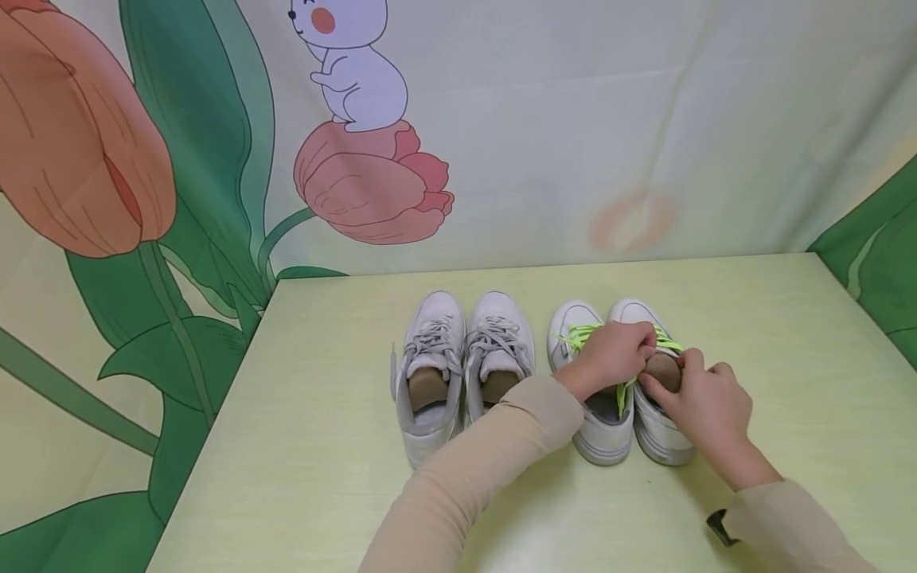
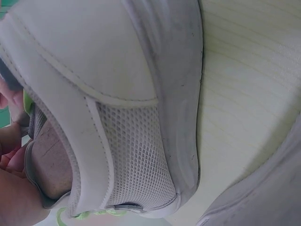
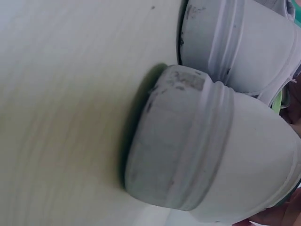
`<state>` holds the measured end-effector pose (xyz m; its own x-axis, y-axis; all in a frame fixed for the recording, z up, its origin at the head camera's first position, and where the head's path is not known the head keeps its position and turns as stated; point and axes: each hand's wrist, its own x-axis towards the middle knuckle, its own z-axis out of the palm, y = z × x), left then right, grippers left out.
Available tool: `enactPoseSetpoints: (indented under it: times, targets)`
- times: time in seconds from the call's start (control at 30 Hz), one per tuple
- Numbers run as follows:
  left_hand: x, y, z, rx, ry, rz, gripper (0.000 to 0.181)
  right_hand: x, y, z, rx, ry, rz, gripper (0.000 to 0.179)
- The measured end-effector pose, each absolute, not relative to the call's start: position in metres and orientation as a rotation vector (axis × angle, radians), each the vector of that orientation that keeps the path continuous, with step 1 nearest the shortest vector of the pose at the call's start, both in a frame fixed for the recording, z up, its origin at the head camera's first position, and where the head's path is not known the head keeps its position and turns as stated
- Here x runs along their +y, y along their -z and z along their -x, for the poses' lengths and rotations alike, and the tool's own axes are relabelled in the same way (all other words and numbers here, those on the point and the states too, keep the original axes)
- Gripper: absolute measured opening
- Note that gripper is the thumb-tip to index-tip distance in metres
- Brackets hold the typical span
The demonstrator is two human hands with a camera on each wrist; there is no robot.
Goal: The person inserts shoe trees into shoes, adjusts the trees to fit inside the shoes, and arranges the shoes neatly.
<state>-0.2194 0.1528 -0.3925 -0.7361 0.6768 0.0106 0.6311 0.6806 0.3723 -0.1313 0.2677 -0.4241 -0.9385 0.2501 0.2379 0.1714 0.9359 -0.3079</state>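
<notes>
Two white sneakers with bright green laces stand side by side, the left sneaker (image 1: 604, 436) and the right sneaker (image 1: 662, 436). A brown rounded insert (image 1: 664, 371) shows in the right sneaker's opening. My left hand (image 1: 611, 355) reaches across the left sneaker, its curled fingertips pinching at the tongue of the right one, close to the green laces (image 1: 666, 341). With thumb and index finger, my right hand (image 1: 712, 398) grips around the brown insert from the right. In the left wrist view, a mesh-sided sneaker (image 2: 136, 150) fills the middle; the right wrist view shows a scuffed heel (image 3: 188, 141).
A second white pair with pale laces, its left shoe (image 1: 435, 326) and right shoe (image 1: 499, 318), stands to the left; brown inserts show inside. My left sleeve overlaps that pair. Behind the pale table (image 1: 301, 461) hangs a printed cloth (image 1: 530, 143) with tulips.
</notes>
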Motion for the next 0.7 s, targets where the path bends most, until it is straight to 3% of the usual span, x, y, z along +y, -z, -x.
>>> enactPoseSetpoints:
  times: [0.7]
  targets:
    - [0.1534,0.3923,0.2202,2.778,-0.484,-1.113,0.010,0.2651,0.4289,0.1364,-2.788,-0.569,0.445,0.044]
